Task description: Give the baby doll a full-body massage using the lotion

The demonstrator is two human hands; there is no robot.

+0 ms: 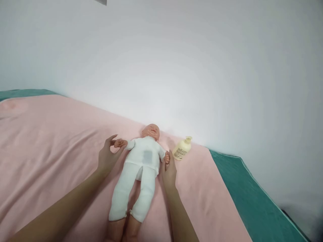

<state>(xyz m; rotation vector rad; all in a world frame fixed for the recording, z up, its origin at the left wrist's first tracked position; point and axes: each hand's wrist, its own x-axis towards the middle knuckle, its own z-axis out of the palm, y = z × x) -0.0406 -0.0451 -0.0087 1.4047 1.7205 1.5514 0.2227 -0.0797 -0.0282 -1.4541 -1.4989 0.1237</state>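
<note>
A baby doll in a white top and white trousers lies on its back on a pink sheet, its head toward the wall. Its arms are spread out to both sides. My left hand is curled round the doll's hand on the left, thumb on the near side and fingers beyond it. On the other side, my right hand grips the doll's other hand between thumb and fingers. Just past my right fingertips stands a pale yellow pump bottle with printed text, leaning to the right in view.
A plain white wall rises right behind the doll's head and the bottle. Green cloth shows beyond the sheet at the right, and more at the far left. The sheet has folds on the left side.
</note>
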